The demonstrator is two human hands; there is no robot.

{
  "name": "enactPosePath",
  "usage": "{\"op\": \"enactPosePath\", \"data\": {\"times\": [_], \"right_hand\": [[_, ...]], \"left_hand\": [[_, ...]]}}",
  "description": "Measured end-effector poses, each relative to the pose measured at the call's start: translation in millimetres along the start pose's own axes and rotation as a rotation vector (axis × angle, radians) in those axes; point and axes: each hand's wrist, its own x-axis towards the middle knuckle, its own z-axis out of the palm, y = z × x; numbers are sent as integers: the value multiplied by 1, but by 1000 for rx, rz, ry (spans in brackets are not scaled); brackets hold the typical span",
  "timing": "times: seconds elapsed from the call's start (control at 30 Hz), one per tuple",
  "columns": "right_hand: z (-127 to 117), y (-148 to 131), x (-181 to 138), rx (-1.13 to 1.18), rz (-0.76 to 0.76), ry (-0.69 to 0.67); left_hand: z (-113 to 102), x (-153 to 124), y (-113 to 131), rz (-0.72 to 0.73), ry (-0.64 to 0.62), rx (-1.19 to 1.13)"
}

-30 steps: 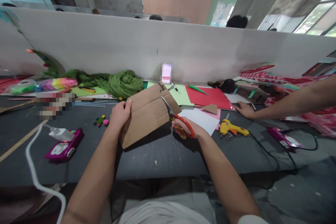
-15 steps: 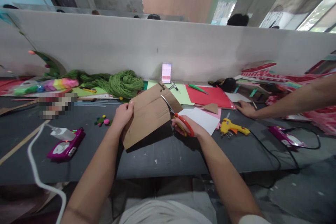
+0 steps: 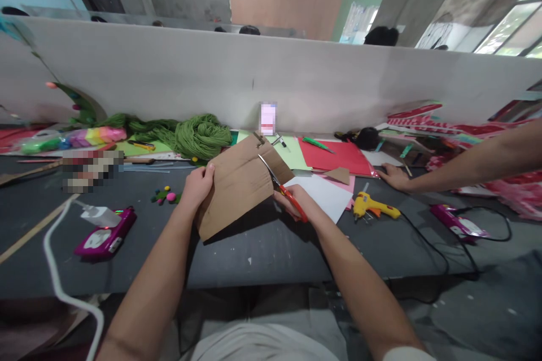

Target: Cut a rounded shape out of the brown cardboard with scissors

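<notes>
My left hand [image 3: 198,186] grips the left edge of a brown cardboard sheet [image 3: 239,183] and holds it tilted above the dark table [image 3: 262,248]. Fingers of my right hand [image 3: 298,203] are closed in the handles of red-handled scissors [image 3: 283,186]. The blades reach up and left into the cardboard's right edge. White and pink paper sheets [image 3: 326,193] lie just right of my right hand.
Green yarn [image 3: 197,135] lies at the back by the white partition. A yellow glue gun [image 3: 372,207] and red paper [image 3: 339,155] lie to the right. Another person's hand [image 3: 392,176] rests there. Magenta devices [image 3: 105,237] [image 3: 457,223] with cables sit left and right.
The scissor handles have come together and my right hand has pushed slightly up and left along the cardboard. My left hand keeps its grip; the other person's arm stays put.
</notes>
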Motion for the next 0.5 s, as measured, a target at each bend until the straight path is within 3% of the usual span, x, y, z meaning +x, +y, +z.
{"op": "enactPosePath", "data": {"times": [0.27,0.5], "right_hand": [[3,1,6,155,23,12],[-3,-10,-4,208,63,-139]], "left_hand": [[-1,0,-1,-1,22,-3],[-4,0,-1,27,27,-15]]}}
